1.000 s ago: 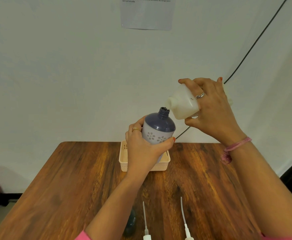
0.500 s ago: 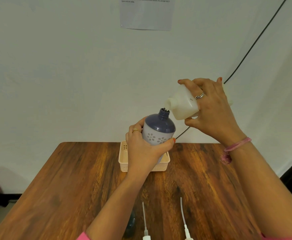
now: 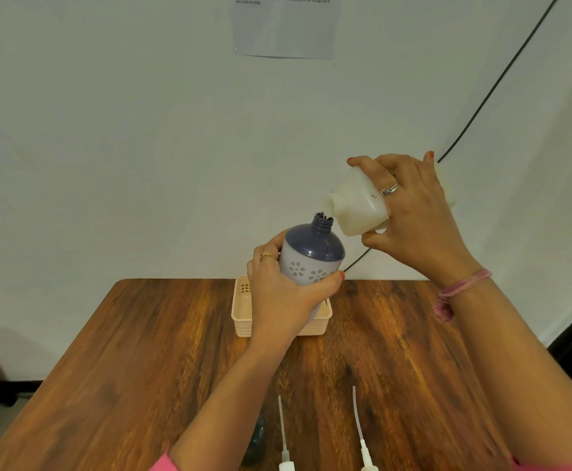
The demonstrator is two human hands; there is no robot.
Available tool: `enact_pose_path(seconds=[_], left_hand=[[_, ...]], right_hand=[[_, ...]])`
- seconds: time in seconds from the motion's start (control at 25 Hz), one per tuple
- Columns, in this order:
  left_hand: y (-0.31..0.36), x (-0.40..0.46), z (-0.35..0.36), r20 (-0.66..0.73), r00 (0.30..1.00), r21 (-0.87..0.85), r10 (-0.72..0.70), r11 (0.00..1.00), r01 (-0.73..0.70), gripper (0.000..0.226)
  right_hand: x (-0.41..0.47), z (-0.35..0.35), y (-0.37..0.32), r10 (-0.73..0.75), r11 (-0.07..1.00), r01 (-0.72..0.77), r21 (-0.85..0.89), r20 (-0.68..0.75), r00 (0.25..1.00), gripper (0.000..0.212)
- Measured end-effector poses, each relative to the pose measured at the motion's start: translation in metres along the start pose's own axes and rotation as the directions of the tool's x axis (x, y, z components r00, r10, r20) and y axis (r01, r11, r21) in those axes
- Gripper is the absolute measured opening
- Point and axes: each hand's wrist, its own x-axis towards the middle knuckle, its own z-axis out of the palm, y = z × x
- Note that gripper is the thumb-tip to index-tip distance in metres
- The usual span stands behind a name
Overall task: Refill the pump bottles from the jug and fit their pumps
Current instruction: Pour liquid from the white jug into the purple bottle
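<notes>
My left hand [image 3: 279, 294] grips a pump bottle [image 3: 313, 254] with a dark blue top and a pale flowered body, held up above the table with its open neck tilted to the right. My right hand [image 3: 413, 215] holds a white translucent jug [image 3: 356, 207] tipped over to the left, its spout right at the bottle's neck. Two white pumps, one [image 3: 282, 433] left and one [image 3: 361, 433] right, lie with their dip tubes pointing away at the table's near edge. A dark object [image 3: 255, 440], partly hidden by my left forearm, sits beside them.
A small cream plastic basket [image 3: 243, 311] stands on the wooden table [image 3: 141, 368] behind my left hand, near the far edge. The white wall is close behind, with a black cable [image 3: 502, 76] running down it and a paper sheet [image 3: 284, 25] above.
Almost nothing has moved. Both hands hold the same pose, with the jug tipped at the bottle's neck throughout.
</notes>
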Motion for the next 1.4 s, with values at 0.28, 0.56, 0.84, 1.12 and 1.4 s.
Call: enact_pose_path(seconds=[0.28, 0.56, 0.84, 1.12, 1.4], left_hand=[[0.0015, 0.0001, 0.0003, 0.003, 1.0, 0.002, -0.005, 1.0, 0.005, 0.085], [0.0018, 0.0, 0.0021, -0.002, 1.0, -0.007, -0.001, 1.0, 0.001, 0.084], [0.0034, -0.001, 0.0029, -0.001, 1.0, 0.005, 0.006, 1.0, -0.006, 0.077], [0.0026, -0.0005, 0.003, -0.004, 1.0, 0.012, 0.001, 1.0, -0.001, 0.074], [0.0028, -0.0007, 0.006, -0.008, 1.0, 0.021, 0.003, 1.0, -0.003, 0.077]], right_hand=[[0.0011, -0.0017, 0.0016, -0.015, 1.0, 0.015, -0.003, 0.0, 1.0, 0.096], [0.0006, -0.0039, 0.003, -0.014, 1.0, 0.014, 0.005, -0.008, 1.0, 0.097], [0.0003, -0.0025, 0.0044, -0.014, 1.0, 0.014, 0.003, 0.001, 1.0, 0.098], [0.0012, -0.0039, 0.0041, -0.02, 1.0, 0.02, 0.002, -0.003, 1.0, 0.097], [0.0004, -0.0039, 0.0074, -0.023, 1.0, 0.023, -0.021, -0.001, 1.0, 0.094]])
